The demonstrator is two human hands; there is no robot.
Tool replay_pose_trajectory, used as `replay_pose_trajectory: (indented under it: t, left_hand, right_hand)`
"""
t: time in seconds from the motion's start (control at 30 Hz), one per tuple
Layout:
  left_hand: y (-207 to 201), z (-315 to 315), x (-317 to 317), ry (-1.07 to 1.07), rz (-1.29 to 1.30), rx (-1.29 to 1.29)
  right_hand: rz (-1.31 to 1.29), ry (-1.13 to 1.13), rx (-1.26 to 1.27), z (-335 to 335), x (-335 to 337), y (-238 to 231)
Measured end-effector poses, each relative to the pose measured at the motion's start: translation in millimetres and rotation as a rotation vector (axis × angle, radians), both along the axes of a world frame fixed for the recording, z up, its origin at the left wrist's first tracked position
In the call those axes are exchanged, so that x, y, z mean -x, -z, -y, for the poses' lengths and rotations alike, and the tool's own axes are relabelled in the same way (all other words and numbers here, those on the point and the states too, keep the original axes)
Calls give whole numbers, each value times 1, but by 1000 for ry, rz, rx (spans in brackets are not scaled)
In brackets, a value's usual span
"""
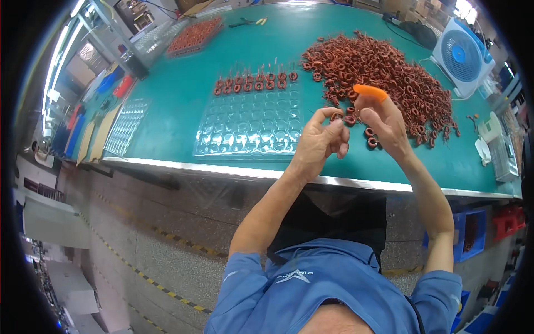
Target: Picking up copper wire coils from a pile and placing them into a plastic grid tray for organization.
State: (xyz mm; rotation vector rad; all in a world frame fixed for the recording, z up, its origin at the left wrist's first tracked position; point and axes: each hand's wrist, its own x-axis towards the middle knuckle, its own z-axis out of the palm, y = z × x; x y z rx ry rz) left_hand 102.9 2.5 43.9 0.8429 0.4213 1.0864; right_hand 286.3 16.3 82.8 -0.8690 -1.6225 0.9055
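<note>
Between the thumb and index finger of my left hand [321,140] is a red-brown wire-wound ring coil [336,116]; the other fingers curl in. Beside it, my right hand [385,125] is held over the near edge of a large heap of ring coils [378,67]. An orange finger cot [370,91] covers its index finger, which stands apart from the thumb. Its remaining fingers are mostly hidden. A few loose coils [372,142] lie below the right hand. Left of my hands, a clear plastic tray [245,131] with round pockets carries coils [258,86] in its far rows, leads pointing up.
On the green table [161,117] stand a full tray of coils [194,36] at far left and pliers [247,22] behind. A blue fan [461,55] is at far right, a clear plastic box [502,150] at the right edge. Another clear tray [127,127] lies left.
</note>
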Motion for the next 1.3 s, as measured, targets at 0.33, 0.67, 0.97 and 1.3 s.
replay_pose_trajectory:
  t: [0.33,0.67,0.97,1.3]
  left_hand:
    - [0,16,2,39,-143,-220]
    - [-22,35,-10,-309,-529,-570]
    - [-19,21,-11,-620,-650,-714]
    - [-12,28,-6,-146,-311,-371]
  right_hand:
    - [-17,-82,258,17,10,11]
    - [18,61,292,29,8,4]
    - [493,453,-927,39,26,-15]
    - [289,376,-686,46,32,5]
